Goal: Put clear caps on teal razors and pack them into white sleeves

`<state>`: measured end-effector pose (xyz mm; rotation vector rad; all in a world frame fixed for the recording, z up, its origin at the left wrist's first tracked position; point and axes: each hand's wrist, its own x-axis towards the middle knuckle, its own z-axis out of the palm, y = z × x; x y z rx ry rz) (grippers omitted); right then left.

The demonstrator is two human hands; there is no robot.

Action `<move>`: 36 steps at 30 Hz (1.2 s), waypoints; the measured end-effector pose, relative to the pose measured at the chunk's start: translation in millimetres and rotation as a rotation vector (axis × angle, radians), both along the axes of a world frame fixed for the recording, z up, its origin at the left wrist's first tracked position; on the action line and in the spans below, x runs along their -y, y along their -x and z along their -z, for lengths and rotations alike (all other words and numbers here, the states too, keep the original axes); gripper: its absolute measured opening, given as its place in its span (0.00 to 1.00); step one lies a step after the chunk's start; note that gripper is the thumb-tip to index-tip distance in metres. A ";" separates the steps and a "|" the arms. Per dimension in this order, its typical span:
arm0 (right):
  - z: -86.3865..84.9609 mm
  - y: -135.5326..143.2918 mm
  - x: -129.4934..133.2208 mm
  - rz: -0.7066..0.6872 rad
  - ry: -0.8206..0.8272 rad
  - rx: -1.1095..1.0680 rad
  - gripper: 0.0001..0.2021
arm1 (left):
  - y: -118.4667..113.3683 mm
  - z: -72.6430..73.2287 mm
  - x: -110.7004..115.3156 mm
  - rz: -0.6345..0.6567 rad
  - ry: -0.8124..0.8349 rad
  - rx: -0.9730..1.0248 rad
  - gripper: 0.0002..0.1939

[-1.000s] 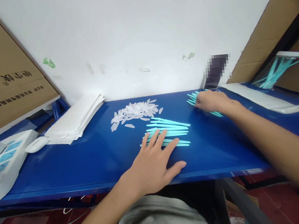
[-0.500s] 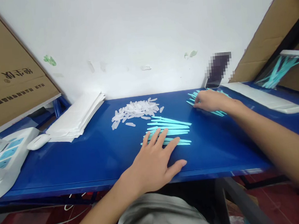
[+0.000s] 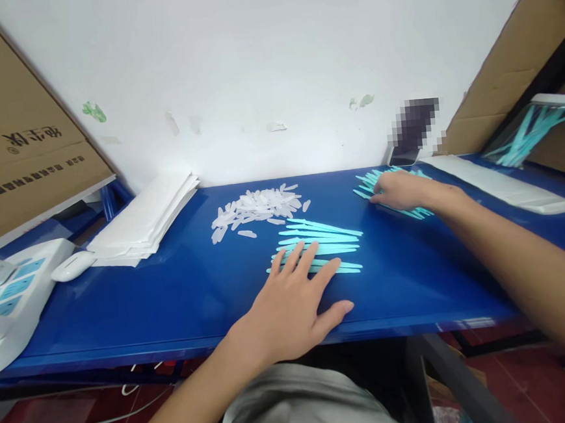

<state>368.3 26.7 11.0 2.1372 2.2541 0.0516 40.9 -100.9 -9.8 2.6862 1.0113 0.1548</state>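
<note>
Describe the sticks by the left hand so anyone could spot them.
On the blue table, find the heap of whitish slips. Just nearer and to its right, the left hand lies spread over part of a row of turquoise sticks. They lie loosely side by side, unlike the denser turquoise pile under the right hand.

Well to the left of the left fingers [image 3: 308, 259], a cardboard box [image 3: 12, 70] carries dark, upside-down Chinese characters [image 3: 32, 138] with a ® sign [image 3: 13, 150] at their left end; the smaller line [image 3: 39, 175] nearby I cannot read surely.
</note>
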 end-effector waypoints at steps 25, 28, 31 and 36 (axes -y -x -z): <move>-13.1 28.6 27.2 -0.184 0.217 -0.020 0.04 | 0.6 1.8 -0.4 0.008 -0.004 0.029 0.36; -16.2 32.9 30.2 -0.207 0.252 -0.056 0.05 | 3.6 2.9 1.6 -0.003 -0.075 0.084 0.36; -19.4 40.8 32.8 -0.262 0.163 -0.064 0.07 | 10.5 -4.4 1.2 -0.001 -0.219 0.127 0.34; -11.7 62.1 29.9 -0.190 -0.114 0.035 0.13 | 28.3 -39.8 -45.4 0.030 -0.400 0.111 0.26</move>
